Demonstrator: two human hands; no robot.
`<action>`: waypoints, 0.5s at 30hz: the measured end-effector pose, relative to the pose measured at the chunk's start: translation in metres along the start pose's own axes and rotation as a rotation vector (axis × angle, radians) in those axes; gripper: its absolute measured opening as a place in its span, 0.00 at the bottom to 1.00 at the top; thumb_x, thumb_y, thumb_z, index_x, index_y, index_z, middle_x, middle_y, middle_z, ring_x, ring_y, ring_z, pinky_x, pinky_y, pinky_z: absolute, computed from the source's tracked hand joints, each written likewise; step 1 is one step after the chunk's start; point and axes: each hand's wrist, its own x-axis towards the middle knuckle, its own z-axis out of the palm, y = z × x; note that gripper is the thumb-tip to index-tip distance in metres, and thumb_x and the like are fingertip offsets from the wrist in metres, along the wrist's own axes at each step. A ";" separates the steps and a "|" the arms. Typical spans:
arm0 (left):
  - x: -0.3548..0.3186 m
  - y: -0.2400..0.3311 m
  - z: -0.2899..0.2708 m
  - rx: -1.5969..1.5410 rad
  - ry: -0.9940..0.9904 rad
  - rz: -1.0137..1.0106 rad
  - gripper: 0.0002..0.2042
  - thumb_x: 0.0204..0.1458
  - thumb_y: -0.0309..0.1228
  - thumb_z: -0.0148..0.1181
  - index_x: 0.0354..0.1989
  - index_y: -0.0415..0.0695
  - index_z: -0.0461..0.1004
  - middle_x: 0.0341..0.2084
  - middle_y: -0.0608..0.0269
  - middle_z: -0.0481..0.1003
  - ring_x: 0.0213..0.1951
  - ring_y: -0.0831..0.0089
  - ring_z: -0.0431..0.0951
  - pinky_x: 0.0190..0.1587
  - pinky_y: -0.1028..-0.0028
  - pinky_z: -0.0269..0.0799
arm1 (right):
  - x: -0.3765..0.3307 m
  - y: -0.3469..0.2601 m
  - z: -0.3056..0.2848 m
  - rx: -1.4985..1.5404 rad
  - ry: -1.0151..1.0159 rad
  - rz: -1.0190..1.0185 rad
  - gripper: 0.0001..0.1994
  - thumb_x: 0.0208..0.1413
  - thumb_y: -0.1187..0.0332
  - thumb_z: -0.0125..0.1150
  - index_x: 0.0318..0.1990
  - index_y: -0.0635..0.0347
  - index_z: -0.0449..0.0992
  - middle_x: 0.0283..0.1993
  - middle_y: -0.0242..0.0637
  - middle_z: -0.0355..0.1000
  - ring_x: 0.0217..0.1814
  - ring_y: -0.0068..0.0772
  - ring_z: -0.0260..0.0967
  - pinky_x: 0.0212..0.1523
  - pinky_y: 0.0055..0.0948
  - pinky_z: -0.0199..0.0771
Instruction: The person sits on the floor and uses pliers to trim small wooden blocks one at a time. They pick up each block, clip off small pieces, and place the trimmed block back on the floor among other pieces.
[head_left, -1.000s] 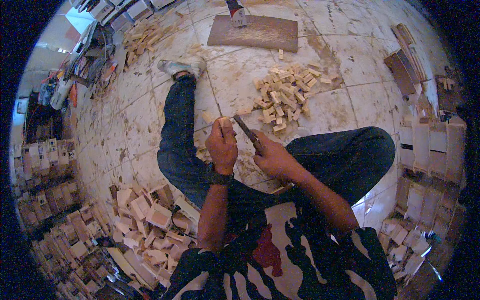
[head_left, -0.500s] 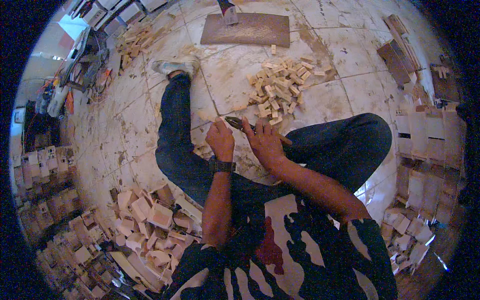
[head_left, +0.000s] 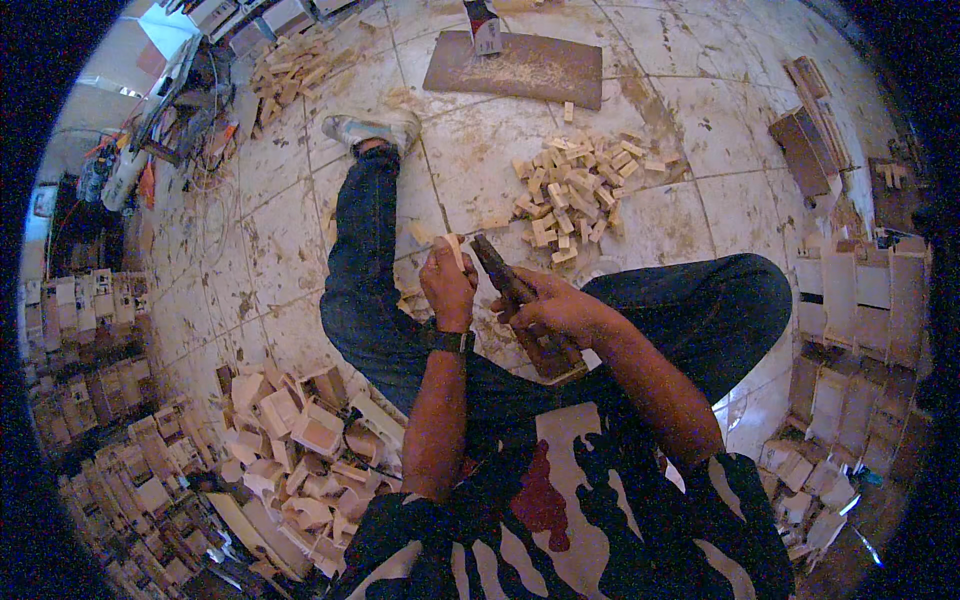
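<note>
Between the fingers of my left hand a small pale wooden piece sticks up. My right hand is wrapped round a long, dark brown tool whose exact kind I cannot make out. Its narrow end points up and away, close to the wooden piece but apart from it; the wider end reaches down toward my lap. Just beyond my hands, a heap of small cut wooden blocks lies on the tiled floor.
A brown board with sawdust and an upright carton lies farther off. Wood offcuts pile up at my left, more blocks at the far left. Planks and stacked wooden parts line the right. My legs frame the work.
My right hand has turned and drawn back, and the dark tool now points away from me, its tip off the wooden piece. The whole view has shifted slightly.
</note>
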 end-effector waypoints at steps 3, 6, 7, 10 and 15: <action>-0.001 0.000 0.001 0.037 -0.026 0.052 0.21 0.62 0.46 0.38 0.32 0.41 0.71 0.12 0.68 0.66 0.11 0.79 0.64 0.13 0.79 0.58 | 0.001 0.001 0.002 -0.075 0.034 -0.042 0.32 0.42 0.78 0.54 0.60 0.58 0.58 0.47 0.39 0.67 0.45 0.31 0.66 0.42 0.31 0.70; -0.002 -0.002 0.002 0.147 -0.030 0.103 0.21 0.62 0.45 0.38 0.29 0.41 0.70 0.12 0.67 0.66 0.11 0.79 0.64 0.13 0.79 0.58 | 0.002 0.000 0.002 -0.169 0.058 -0.100 0.33 0.41 0.78 0.53 0.60 0.57 0.57 0.47 0.39 0.67 0.45 0.31 0.64 0.43 0.30 0.70; -0.003 -0.002 0.003 0.175 -0.026 0.133 0.21 0.62 0.44 0.38 0.28 0.41 0.69 0.12 0.67 0.66 0.11 0.78 0.65 0.13 0.78 0.59 | 0.002 0.000 0.001 -0.178 0.062 -0.102 0.33 0.41 0.78 0.53 0.60 0.57 0.57 0.47 0.39 0.67 0.46 0.31 0.64 0.43 0.30 0.70; -0.006 -0.003 0.006 0.207 -0.003 0.252 0.21 0.62 0.44 0.38 0.25 0.40 0.67 0.12 0.64 0.67 0.12 0.75 0.66 0.14 0.75 0.60 | 0.002 -0.001 0.002 -0.210 0.069 -0.122 0.33 0.41 0.78 0.53 0.61 0.58 0.57 0.46 0.39 0.67 0.46 0.32 0.64 0.43 0.29 0.69; -0.009 -0.004 0.008 0.419 0.085 0.411 0.21 0.61 0.43 0.39 0.26 0.37 0.67 0.14 0.57 0.69 0.16 0.67 0.69 0.19 0.67 0.63 | 0.001 -0.002 0.004 -0.176 0.054 -0.093 0.34 0.42 0.77 0.53 0.62 0.57 0.56 0.47 0.39 0.67 0.46 0.32 0.65 0.44 0.30 0.69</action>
